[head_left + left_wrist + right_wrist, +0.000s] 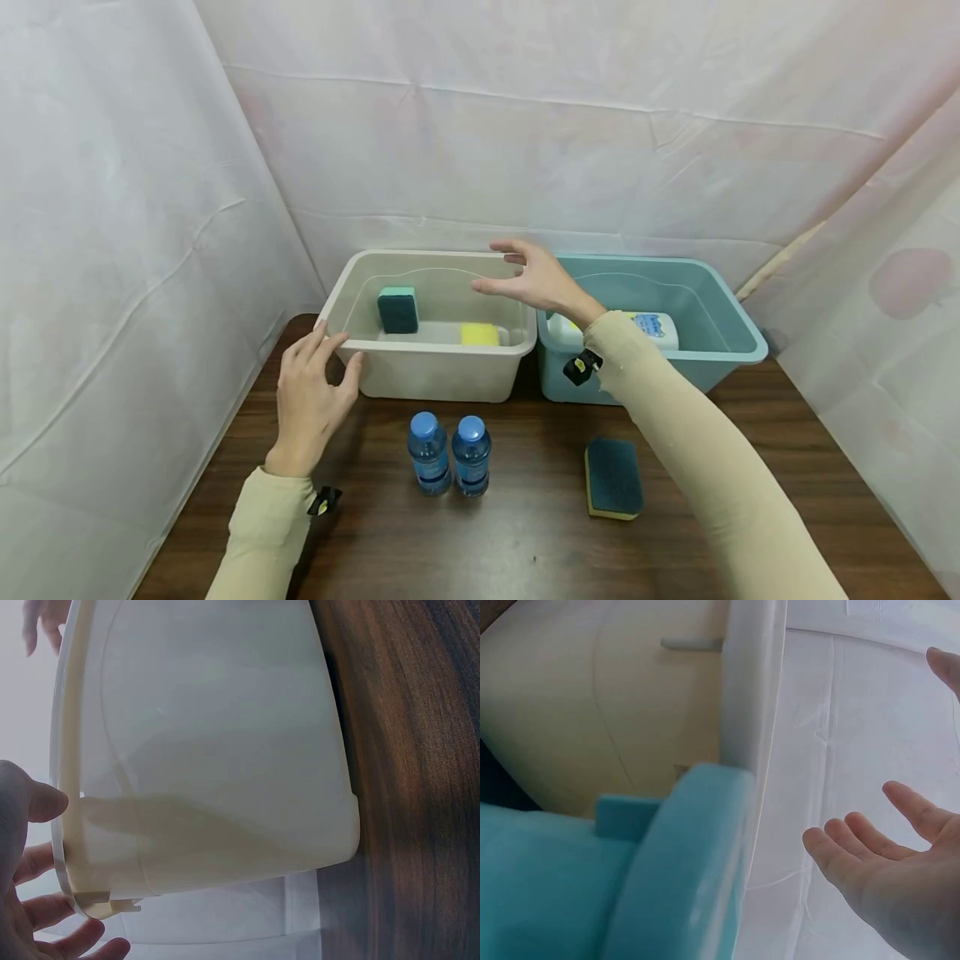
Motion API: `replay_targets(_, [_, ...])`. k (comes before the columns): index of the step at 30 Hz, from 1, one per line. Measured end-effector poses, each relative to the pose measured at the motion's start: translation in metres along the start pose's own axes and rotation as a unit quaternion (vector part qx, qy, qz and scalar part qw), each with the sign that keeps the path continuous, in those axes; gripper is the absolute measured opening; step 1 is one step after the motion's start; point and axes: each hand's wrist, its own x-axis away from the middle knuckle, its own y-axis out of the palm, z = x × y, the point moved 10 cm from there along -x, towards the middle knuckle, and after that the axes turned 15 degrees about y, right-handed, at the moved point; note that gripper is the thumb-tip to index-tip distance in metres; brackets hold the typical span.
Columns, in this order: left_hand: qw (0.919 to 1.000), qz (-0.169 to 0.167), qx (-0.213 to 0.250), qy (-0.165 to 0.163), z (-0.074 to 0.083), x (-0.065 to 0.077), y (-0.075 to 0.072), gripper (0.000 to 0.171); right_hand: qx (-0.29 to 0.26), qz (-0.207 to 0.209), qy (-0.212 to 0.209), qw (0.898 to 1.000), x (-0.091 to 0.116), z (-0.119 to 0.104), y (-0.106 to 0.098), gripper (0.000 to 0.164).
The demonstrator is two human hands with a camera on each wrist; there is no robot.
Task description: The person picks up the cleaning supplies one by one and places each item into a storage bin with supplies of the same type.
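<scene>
My left hand [309, 404] is at the front left corner of a cream plastic bin [435, 372], fingers spread and loosely bent by its rim; in the left wrist view the thumb [46, 802] lies against or very near that rim. Above the bin's right end hovers my right hand [538, 282], thumb and fingers apart, holding nothing. Inside the cream bin, a green sponge with a dark scouring side [397, 312] leans upright at the back, and a yellow sponge [480, 335] is partly hidden by the front wall.
A blue-green bin [712, 357] stands to the right with a white labelled bottle [660, 330] lying inside. Two small blue-capped water bottles [429, 458] stand in front of the cream bin. A dark-topped yellow sponge [614, 477] lies on the wooden table [525, 554]. White cloth hangs behind.
</scene>
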Motion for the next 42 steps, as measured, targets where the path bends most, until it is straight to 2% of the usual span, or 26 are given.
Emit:
replay_targets(16, [1.0,0.005,-0.004,0.005,0.0,-0.001,-0.003,0.04,-0.026,-0.014,-0.003,1.0,0.006,0.0,-0.003,0.084])
replay_targets(22, [1.0,0.005,-0.003,0.004,0.001,-0.002,-0.004,0.041,-0.036,-0.024,-0.017,0.999,0.01,0.0,-0.003,0.085])
replay_targets(30, [1.0,0.004,0.0,0.003,0.003,-0.002,-0.003,0.042,-0.041,-0.02,-0.013,0.999,0.016,0.014,-0.008,0.084])
replay_targets(36, [1.0,0.005,-0.002,0.006,0.004,-0.002,-0.004,0.042,-0.052,-0.022,-0.007,0.998,0.024,0.023,-0.004,0.081])
replay_targets(42, [1.0,0.007,-0.002,0.004,0.004,-0.003,-0.005,0.042,-0.063,-0.031,-0.016,0.997,0.032,0.017,0.0,0.078])
